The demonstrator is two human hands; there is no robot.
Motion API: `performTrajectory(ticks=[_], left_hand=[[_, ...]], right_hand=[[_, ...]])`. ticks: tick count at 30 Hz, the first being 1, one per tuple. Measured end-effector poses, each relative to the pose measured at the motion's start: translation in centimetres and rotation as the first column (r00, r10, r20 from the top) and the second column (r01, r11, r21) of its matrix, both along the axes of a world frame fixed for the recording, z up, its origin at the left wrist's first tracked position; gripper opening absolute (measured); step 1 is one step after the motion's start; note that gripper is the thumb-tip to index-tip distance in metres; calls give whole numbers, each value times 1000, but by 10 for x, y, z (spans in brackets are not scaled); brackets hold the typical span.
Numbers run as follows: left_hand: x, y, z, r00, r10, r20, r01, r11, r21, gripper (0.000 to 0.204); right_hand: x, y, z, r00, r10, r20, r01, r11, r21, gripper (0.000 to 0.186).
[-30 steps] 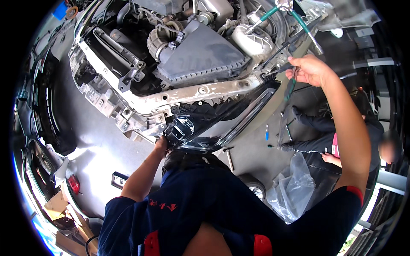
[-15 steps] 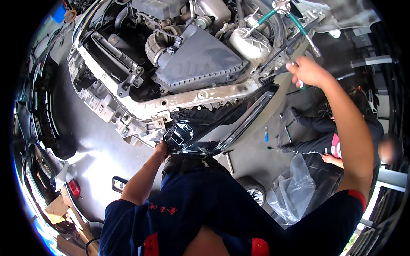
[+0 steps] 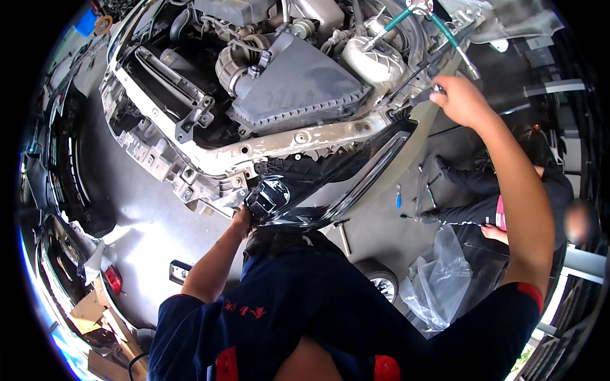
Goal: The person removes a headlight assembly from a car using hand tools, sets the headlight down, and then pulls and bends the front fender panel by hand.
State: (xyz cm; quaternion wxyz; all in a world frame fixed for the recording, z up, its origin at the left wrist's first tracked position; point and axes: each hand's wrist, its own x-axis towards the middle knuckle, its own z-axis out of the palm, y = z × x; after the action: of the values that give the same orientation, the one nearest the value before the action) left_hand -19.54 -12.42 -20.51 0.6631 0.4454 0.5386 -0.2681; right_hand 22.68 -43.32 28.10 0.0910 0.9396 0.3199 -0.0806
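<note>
A headlight (image 3: 318, 203) with a dark housing and clear lens sits at the front corner of a car with its bumper off. My left hand (image 3: 241, 220) grips its inner lower end, and some fingers are hidden behind the housing. By the headlight's outer upper tip, my right hand (image 3: 460, 100) is closed around a dark-handled tool (image 3: 424, 95). That tool slants down toward the end of the pale front crossmember (image 3: 302, 137); its exact kind is hard to make out. Just beyond the hand hangs a green-armed wrench with several arms (image 3: 448, 39).
Behind the crossmember is a black air filter box (image 3: 302, 82). At right, a person in dark clothes (image 3: 476, 213) is low by the floor near a blue-handled tool (image 3: 399, 197). Plastic sheeting (image 3: 438, 279) and a wheel (image 3: 381, 282) lie closer. A removed bumper (image 3: 76, 159) stands left.
My right hand has shifted slightly up and right, and its fingers have closed more around the tool handle. My left hand stays at the headlight. The person at right has moved a little.
</note>
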Motion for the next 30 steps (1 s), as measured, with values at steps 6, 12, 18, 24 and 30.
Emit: performTrajectory(ticks=[6, 12, 18, 24, 30], left_hand=[[-8, 6, -8, 997, -81, -12, 81, 997, 16, 57], [-8, 7, -14, 996, -83, 20, 83, 997, 10, 62], [-3, 4, -7, 999, -27, 41, 27, 1000, -10, 62], [-3, 4, -4, 1000, -13, 19, 13, 1000, -9, 62], [1, -4, 0, 995, 94, 11, -94, 995, -29, 60]], right_hand=[[-20, -15, -5, 968, 156, 197, -145, 987, -69, 33], [-9, 3, 5, 817, -481, -317, 523, 850, 60, 33], [-1, -27, -10, 884, 384, 267, -379, 922, -73, 42], [1, -25, -19, 938, -308, -159, 332, 931, 151, 34], [2, -8, -11, 734, -537, -416, 621, 778, 93, 42]])
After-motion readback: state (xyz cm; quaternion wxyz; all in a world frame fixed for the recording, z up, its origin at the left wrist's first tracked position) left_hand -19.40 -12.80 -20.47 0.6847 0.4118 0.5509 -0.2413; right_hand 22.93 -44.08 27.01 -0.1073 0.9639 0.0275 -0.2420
